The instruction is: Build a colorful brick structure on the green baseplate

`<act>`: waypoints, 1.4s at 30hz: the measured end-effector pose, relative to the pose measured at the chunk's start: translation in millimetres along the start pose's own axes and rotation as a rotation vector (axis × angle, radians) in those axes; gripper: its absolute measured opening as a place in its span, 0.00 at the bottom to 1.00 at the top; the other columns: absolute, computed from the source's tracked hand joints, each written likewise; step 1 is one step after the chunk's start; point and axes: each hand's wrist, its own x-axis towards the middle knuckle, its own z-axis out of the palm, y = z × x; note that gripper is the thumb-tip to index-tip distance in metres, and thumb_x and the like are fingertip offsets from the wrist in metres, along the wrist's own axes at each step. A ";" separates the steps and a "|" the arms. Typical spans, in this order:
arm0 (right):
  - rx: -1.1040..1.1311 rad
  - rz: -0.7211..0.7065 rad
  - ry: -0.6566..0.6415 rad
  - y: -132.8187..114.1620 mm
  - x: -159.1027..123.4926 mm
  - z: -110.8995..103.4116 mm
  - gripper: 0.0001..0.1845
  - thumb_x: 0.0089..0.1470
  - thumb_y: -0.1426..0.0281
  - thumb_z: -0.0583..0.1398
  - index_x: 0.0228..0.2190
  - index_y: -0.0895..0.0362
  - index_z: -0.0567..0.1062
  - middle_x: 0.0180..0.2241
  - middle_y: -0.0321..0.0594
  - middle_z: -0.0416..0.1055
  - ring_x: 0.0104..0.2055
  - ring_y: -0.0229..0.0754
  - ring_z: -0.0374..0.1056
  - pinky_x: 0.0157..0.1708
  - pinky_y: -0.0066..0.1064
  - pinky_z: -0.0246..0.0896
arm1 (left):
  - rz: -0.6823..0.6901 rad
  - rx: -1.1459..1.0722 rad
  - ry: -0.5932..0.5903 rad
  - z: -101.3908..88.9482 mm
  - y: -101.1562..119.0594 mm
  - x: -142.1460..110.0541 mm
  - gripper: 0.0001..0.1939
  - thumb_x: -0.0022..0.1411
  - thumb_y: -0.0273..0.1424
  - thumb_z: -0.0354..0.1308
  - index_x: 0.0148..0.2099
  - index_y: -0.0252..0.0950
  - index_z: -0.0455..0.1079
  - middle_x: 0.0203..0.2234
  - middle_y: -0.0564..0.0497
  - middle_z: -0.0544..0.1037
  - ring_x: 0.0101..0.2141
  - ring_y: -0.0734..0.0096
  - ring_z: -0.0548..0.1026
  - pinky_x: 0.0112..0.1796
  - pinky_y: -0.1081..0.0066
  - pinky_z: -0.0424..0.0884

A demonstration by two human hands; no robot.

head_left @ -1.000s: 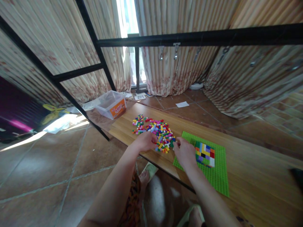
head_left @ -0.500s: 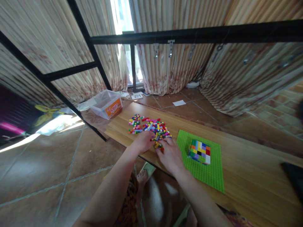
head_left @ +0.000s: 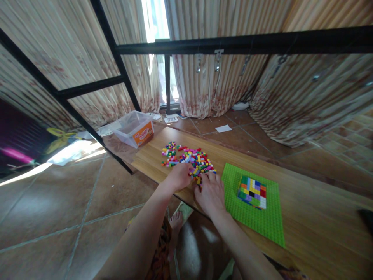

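A pile of small multicoloured toy bricks [head_left: 196,157] lies on the wooden bench. At its near left edge is my left hand [head_left: 180,175], fingers curled in and closed; whatever is between the fingertips is hidden. My right hand [head_left: 210,191] rests over the near right part of the pile, fingers bent down onto the bricks and thumb apart from them. To the right of it lies a green baseplate [head_left: 272,217], bearing a low square block built of coloured bricks [head_left: 253,192] with a patchwork top.
A clear plastic tub [head_left: 128,128] with an orange label stands past the bench's left end. The wooden bench [head_left: 314,210] runs on to the right, where a dark object [head_left: 367,217] sits at the frame edge. A black metal frame [head_left: 233,44] crosses before the curtains.
My right hand has moved left from beside the baseplate onto the brick pile. My left hand has stayed at the pile's near edge. The built block looks the same.
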 end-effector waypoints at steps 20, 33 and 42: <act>0.166 0.036 0.032 5.0 9.4 -14.6 0.14 0.56 0.68 0.55 0.43 0.59 0.72 0.43 0.47 0.71 0.48 0.49 0.61 0.51 0.40 0.55 | -0.001 -0.011 -0.015 -6.2 11.8 7.3 0.13 0.50 0.23 0.57 0.40 0.35 0.72 0.29 0.50 0.78 0.30 0.67 0.75 0.31 0.73 0.64; 0.114 0.008 -0.028 22.5 -1.4 -24.5 0.15 0.58 0.72 0.54 0.47 0.58 0.72 0.42 0.46 0.72 0.48 0.48 0.63 0.47 0.38 0.58 | 0.019 -0.529 0.027 -8.0 9.2 14.7 0.18 0.47 0.32 0.62 0.42 0.34 0.74 0.33 0.49 0.80 0.35 0.64 0.77 0.37 0.69 0.71; 0.530 0.033 0.172 58.8 -20.0 -47.2 0.12 0.57 0.75 0.55 0.41 0.57 0.75 0.36 0.42 0.74 0.40 0.42 0.68 0.43 0.34 0.61 | 0.047 -1.124 -0.169 -0.5 53.6 7.2 0.22 0.44 0.30 0.69 0.44 0.33 0.74 0.36 0.49 0.79 0.36 0.70 0.76 0.40 0.70 0.69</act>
